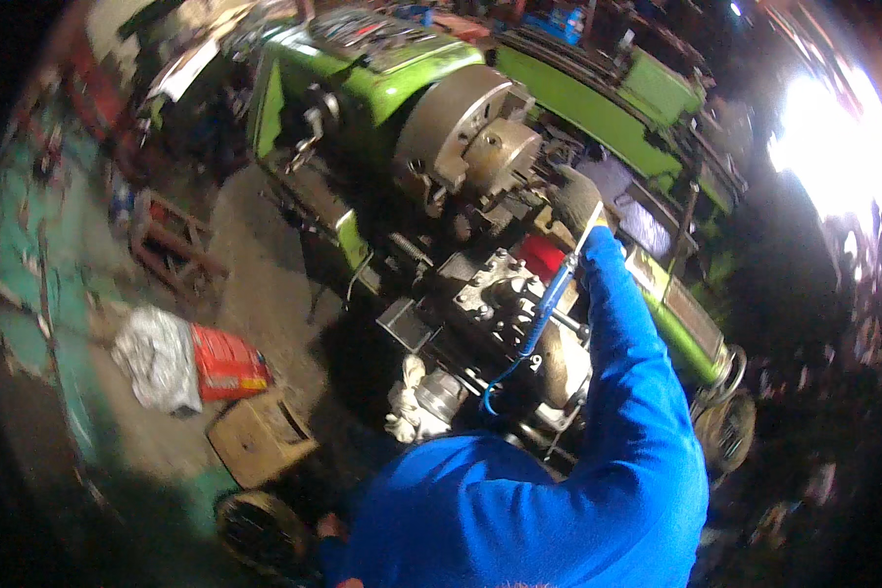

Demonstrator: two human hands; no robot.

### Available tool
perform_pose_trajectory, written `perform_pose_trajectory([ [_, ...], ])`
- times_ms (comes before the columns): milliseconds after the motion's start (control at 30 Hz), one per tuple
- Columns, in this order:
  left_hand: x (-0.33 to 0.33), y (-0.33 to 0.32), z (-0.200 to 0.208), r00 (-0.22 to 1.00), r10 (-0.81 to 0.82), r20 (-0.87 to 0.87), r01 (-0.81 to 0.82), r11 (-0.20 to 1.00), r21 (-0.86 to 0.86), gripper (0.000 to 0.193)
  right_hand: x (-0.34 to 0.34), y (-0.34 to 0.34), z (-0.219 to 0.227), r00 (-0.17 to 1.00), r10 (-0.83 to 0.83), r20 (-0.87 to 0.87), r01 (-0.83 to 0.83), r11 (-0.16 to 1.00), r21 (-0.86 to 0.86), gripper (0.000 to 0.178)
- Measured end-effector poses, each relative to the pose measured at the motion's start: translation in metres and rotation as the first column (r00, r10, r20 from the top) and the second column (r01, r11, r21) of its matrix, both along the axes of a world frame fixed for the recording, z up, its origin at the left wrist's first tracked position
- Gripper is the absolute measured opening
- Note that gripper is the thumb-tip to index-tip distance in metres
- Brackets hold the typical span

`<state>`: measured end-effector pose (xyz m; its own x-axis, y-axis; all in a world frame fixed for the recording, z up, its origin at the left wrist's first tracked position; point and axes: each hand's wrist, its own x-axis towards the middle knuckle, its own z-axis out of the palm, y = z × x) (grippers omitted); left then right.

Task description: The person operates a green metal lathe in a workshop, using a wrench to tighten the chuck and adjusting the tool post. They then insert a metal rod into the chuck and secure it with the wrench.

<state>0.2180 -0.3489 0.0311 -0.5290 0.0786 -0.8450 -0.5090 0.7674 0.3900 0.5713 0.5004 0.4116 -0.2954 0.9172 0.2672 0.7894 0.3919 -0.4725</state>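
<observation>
My right arm, in a blue sleeve, reaches forward across a green lathe. Its hand [575,199], in a grey glove, is close to the cylindrical metal workpiece [505,155] held in the big round chuck [451,122]. The glove's fingers are blurred, so their grip does not show. A long blue rod-like thing [549,309] with a pale upper end slants beside my right wrist, above the tool carriage [495,289]. At the lower edge, only a small part of my left hand [331,525] shows, near a dark handwheel [260,531]; its fingers are mostly hidden.
Pale rag [405,397] lies by a metal dial [441,395] on the carriage. A red cloth or piece [541,257] sits behind it. Left on the floor are a silvery bag [157,358], a red package [227,363], a tan box [262,438] and a rusty frame [174,240]. Tools cover the headstock.
</observation>
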Motion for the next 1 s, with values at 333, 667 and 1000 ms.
perform_pose_trajectory([
  [333, -0.028, 0.013, 0.056, 0.983, -0.157, -0.094, 0.140, 0.976, -0.167, 0.031, 0.012, 0.089, -0.008, 0.962, -0.273, 0.000, 0.273, 0.961, -0.048, 0.037],
  [667, -0.040, 0.028, 0.089, 0.974, -0.172, -0.150, 0.133, 0.962, -0.239, 0.032, 0.034, 0.169, -0.043, 0.764, 0.101, 0.637, -0.196, 0.977, 0.080, 0.019],
  [1000, -0.037, 0.038, 0.087, 0.967, -0.199, -0.162, 0.151, 0.952, -0.267, 0.033, 0.037, 0.171, -0.064, 0.795, 0.267, 0.545, -0.379, 0.920, 0.103, 0.020],
])
